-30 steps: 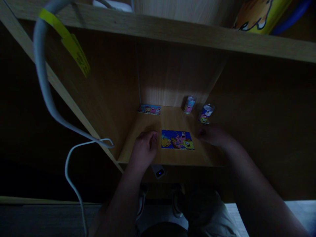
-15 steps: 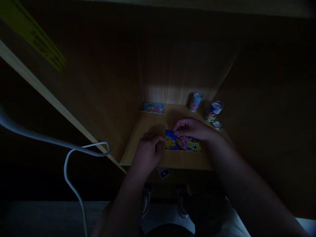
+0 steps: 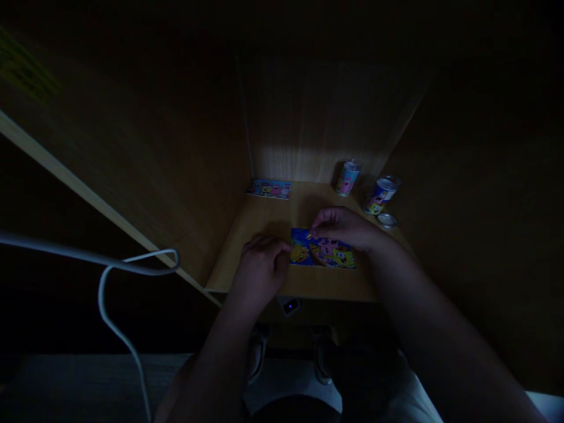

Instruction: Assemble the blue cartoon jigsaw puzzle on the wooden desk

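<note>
A flat cartoon picture (image 3: 324, 258), which looks like a jigsaw puzzle with a blue background, lies on the wooden shelf. At its left edge is my left hand (image 3: 263, 264), palm down, fingers loosely bent and a fingertip touching the edge; it holds nothing. Over the picture's upper part, my right hand (image 3: 341, 226) is closed in a pinch. A tiny yellow bit, seemingly a puzzle piece (image 3: 309, 236), shows at its fingertips, too dark for detail. The right hand hides part of the picture's top edge.
Another cartoon picture (image 3: 269, 189) lies at the shelf's back left. Two cartoon-printed cans, one light blue (image 3: 347, 179) and one dark blue (image 3: 380, 197), stand at the back right by a round lid (image 3: 386, 220). A white cable (image 3: 106, 267) hangs at left.
The view has shifted slightly, and the scene is darker. My right fingertips have lifted a little from the picture, and a small yellow bit now shows at them. My left hand stays at the edge.
</note>
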Tool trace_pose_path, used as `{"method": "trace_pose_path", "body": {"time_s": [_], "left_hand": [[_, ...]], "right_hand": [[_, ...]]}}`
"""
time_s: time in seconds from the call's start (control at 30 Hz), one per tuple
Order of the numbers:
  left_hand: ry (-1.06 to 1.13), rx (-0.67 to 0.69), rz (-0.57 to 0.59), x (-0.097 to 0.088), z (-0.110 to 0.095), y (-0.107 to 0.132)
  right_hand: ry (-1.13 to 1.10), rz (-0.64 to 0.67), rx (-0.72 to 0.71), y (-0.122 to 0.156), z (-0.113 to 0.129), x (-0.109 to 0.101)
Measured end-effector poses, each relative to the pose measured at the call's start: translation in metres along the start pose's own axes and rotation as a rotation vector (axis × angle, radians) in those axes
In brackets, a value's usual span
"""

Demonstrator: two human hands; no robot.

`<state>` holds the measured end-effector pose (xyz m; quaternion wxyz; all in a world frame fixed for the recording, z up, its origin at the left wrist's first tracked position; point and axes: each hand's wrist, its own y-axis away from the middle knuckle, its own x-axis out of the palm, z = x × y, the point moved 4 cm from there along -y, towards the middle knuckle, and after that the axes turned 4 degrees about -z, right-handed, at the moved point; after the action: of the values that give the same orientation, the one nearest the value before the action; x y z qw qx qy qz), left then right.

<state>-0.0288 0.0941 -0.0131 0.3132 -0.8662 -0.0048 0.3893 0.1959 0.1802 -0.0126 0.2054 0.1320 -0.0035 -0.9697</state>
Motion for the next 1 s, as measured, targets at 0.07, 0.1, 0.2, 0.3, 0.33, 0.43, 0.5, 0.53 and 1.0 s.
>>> {"method": "trace_pose_path", "body": {"time_s": [0.07,0.1,0.2,0.3,0.33,0.43,0.5,0.53,1.0], "left_hand": [[-0.007,0.006,0.003,0.001,0.000,0.000],[-0.010,0.009,0.006,0.001,0.000,0.000],[-0.008,0.036,0.017,0.003,-0.001,0.000],[-0.004,0.080,0.044,0.004,-0.002,0.000],[-0.004,0.093,0.058,0.004,-0.003,0.000],[-0.005,0.120,0.092,0.005,-0.005,0.001],[0.003,0.134,0.100,0.004,-0.007,0.001],[0.008,0.140,0.103,0.003,-0.008,0.001],[0.007,0.191,0.197,0.006,-0.013,0.004]], "right_hand": [[-0.014,-0.009,0.019,0.000,-0.002,0.000],[-0.030,-0.009,0.030,0.000,-0.003,0.000],[-0.105,0.026,0.051,0.001,-0.001,0.003],[-0.151,0.083,0.076,0.004,0.001,0.008],[-0.155,0.103,0.097,0.005,0.001,0.010],[-0.154,0.119,0.155,0.006,0.000,0.010],[-0.139,0.106,0.163,0.006,0.000,0.009],[-0.124,0.102,0.162,0.006,0.001,0.008],[0.099,0.219,0.031,0.003,0.001,0.014]]}}
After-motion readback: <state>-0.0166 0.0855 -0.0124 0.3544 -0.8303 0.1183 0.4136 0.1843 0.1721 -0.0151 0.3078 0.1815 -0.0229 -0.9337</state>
